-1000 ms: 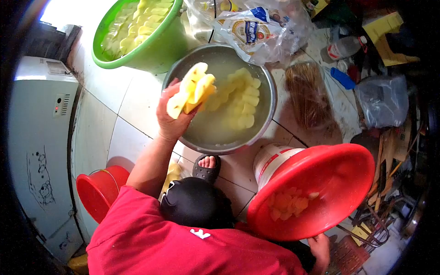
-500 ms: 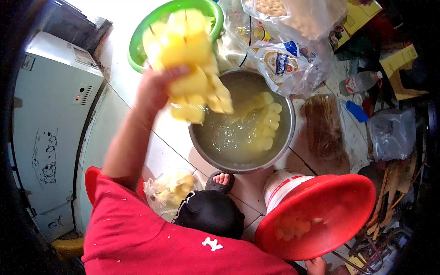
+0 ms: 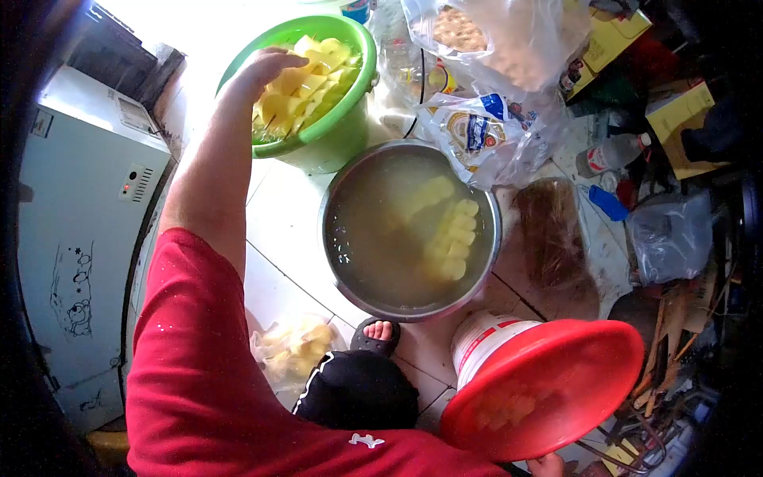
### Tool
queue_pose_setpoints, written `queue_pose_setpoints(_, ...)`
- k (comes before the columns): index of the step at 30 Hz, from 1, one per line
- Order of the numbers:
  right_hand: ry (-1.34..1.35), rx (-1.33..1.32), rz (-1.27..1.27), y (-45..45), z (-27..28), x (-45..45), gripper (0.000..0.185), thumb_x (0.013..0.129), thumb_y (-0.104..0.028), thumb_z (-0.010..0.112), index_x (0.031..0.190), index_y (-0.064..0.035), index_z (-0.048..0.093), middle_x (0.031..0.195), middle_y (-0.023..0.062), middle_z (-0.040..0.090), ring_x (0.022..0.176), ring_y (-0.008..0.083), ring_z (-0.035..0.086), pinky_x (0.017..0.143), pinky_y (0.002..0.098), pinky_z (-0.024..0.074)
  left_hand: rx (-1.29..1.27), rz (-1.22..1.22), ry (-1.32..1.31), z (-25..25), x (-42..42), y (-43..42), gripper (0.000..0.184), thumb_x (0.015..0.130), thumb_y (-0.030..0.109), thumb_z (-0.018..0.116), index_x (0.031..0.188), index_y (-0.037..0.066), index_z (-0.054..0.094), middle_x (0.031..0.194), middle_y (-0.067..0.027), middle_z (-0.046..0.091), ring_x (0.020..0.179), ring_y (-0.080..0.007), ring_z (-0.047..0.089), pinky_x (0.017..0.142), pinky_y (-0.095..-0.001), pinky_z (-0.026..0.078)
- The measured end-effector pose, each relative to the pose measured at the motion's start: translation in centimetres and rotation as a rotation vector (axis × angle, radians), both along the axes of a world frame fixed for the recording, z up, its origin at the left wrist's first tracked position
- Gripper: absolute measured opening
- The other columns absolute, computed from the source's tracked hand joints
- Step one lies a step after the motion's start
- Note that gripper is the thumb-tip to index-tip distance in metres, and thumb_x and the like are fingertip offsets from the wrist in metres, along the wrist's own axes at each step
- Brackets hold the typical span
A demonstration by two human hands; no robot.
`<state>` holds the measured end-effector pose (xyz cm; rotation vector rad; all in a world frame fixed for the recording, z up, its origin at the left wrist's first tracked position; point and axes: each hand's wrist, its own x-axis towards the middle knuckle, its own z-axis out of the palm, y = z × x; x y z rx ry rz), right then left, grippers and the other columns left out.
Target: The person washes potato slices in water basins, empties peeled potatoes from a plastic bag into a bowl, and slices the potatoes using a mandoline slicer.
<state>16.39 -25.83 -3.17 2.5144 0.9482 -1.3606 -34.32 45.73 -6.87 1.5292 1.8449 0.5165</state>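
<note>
My left hand [image 3: 272, 65] reaches over the green bucket [image 3: 327, 143], its fingers stretched out above the yellow slices [image 3: 318, 79] heaped inside. The slices look like potato on thin sticks. In the middle a metal basin [image 3: 491, 250] holds cloudy water, and more rows of skewered slices [image 3: 455, 238] lie in it. At the bottom edge, my right hand [image 3: 547, 465] is partly hidden at the lower rim of a tilted red basin [image 3: 620, 350]; its fingers look curled against that rim. A few pale pieces [image 3: 513, 407] show inside the red basin.
A white bucket [image 3: 481, 346] stands under the red basin. Near my foot is a plastic bag of yellow pieces [image 3: 294, 346]. Plastic bags [image 3: 477, 131] crowd the far side of the metal basin. A bottle [image 3: 612, 155] lies to the right; a white appliance [image 3: 95, 230] stands left.
My left hand has moved up and away to the green bucket and let go of the skewered slices there. My right hand has stayed by the red basin.
</note>
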Motion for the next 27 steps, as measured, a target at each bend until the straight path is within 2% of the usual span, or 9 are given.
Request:
queue_pose_setpoints(3, 0.045, 0.059, 0.036, -1.4, -0.6, 0.6, 0.033, 0.09, -0.025, 0.059, 0.111, 0.0003, 0.061, 0.095, 0.0171, 0.066, 0.092, 0.0259, 0.061, 0.083, 0.0386, 0.0474, 0.111, 0.167, -0.131, -3.4, -2.8, 1.9, 0.065, 0.078, 0.034, 0.074, 0.134, 0.01, 0.05, 0.121, -0.0154, 0.059, 0.097, -0.0302, 0.061, 0.083, -0.0369, 0.05)
queue_pose_setpoints(5, 0.064, 0.071, 0.022, -0.7, -0.4, 0.4, 0.034, 0.09, -0.026, 0.059, 0.111, 0.0002, 0.061, 0.095, 0.017, 0.066, 0.092, 0.0263, 0.061, 0.083, 0.0388, 0.0474, 0.351, 0.306, -0.029, -4.9, -3.0, 0.9, 0.05, 0.08, 0.036, 0.071, 0.12, 0.008, 0.059, 0.117, -0.0159, 0.062, 0.106, -0.0275, 0.06, 0.091, -0.0386, 0.049)
queue_pose_setpoints(8, 0.085, 0.086, 0.003, 0.1, -0.1, 0.2, 0.034, 0.09, -0.026, 0.059, 0.111, 0.0, 0.061, 0.095, 0.0169, 0.066, 0.092, 0.027, 0.062, 0.083, 0.039, 0.0473, 0.688, -0.226, 0.496, -4.0, -1.6, -2.1, 0.057, 0.087, 0.048, 0.061, 0.131, 0.014, 0.051, 0.131, -0.0146, 0.054, 0.121, -0.0312, 0.051, 0.104, -0.0435, 0.039)
queue_pose_setpoints(9, 0.092, 0.089, -0.001, 0.1, 0.0, 0.2, 0.034, 0.09, -0.026, 0.059, 0.112, 0.0, 0.061, 0.095, 0.0169, 0.066, 0.092, 0.0272, 0.062, 0.083, 0.039, 0.0473, 0.608, -0.341, 0.565, -4.6, -0.9, -2.7, 0.065, 0.088, 0.06, 0.051, 0.138, 0.017, 0.045, 0.145, -0.0141, 0.04, 0.136, -0.0342, 0.034, 0.112, -0.0483, 0.025)
queue_pose_setpoints(11, 0.103, 0.101, -0.015, 0.4, 0.1, 0.0, 0.034, 0.09, -0.026, 0.059, 0.112, -0.0002, 0.061, 0.096, 0.0168, 0.066, 0.092, 0.0276, 0.062, 0.083, 0.0392, 0.0473, 0.433, -0.437, 0.629, -5.2, 0.4, -4.1, 0.074, 0.086, 0.069, 0.043, 0.143, 0.021, 0.039, 0.152, -0.0131, 0.028, 0.143, -0.0355, 0.019, 0.115, -0.0496, 0.017)
queue_pose_setpoints(15, 0.136, 0.127, -0.065, 0.8, 0.6, -0.5, 0.034, 0.09, -0.027, 0.059, 0.112, -0.0004, 0.061, 0.096, 0.0167, 0.066, 0.093, 0.0285, 0.062, 0.084, 0.0395, 0.0472, 0.323, -0.507, 0.667, -6.3, -0.8, -2.5, 0.078, 0.082, 0.075, 0.041, 0.145, 0.03, 0.035, 0.156, -0.0107, 0.02, 0.144, -0.0352, 0.014, 0.115, -0.0525, 0.016)
queue_pose_setpoints(19, 0.121, 0.142, -0.042, 1.1, 0.7, -0.7, 0.035, 0.09, -0.027, 0.058, 0.112, -0.0009, 0.061, 0.097, 0.0173, 0.066, 0.094, 0.0307, 0.061, 0.085, 0.0401, 0.047, 0.21, -0.502, 0.749, -6.2, 0.0, -3.2, 0.071, 0.083, 0.069, 0.047, 0.145, 0.037, 0.032, 0.156, -0.0147, 0.017, 0.144, -0.0368, 0.012, 0.116, -0.0485, 0.018)
queue_pose_setpoints(24, 0.009, 0.1, 0.071, 1.9, 1.0, -0.9, 0.034, 0.089, -0.028, 0.06, 0.112, -0.0025, 0.061, 0.093, 0.0174, 0.067, 0.09, 0.0321, 0.063, 0.082, 0.0398, 0.0485, 0.195, -0.502, 0.649, -5.4, 0.5, -2.9, 0.071, 0.082, 0.054, 0.063, 0.144, 0.031, 0.037, 0.154, -0.0167, 0.02, 0.142, -0.0354, 0.019, 0.115, -0.0471, 0.022)
queue_pose_setpoints(27, -0.099, 0.009, 0.097, 0.7, -0.1, -0.9, 0.027, 0.082, -0.013, 0.067, 0.106, -0.0017, 0.064, 0.085, 0.015, 0.071, 0.084, 0.0174, 0.069, 0.071, 0.0332, 0.0522, 0.488, -0.366, 0.532, -5.6, 0.6, -3.2, 0.058, 0.082, 0.036, 0.07, 0.134, 0.022, 0.05, 0.143, -0.0146, 0.043, 0.132, -0.0321, 0.039, 0.112, -0.0452, 0.03)
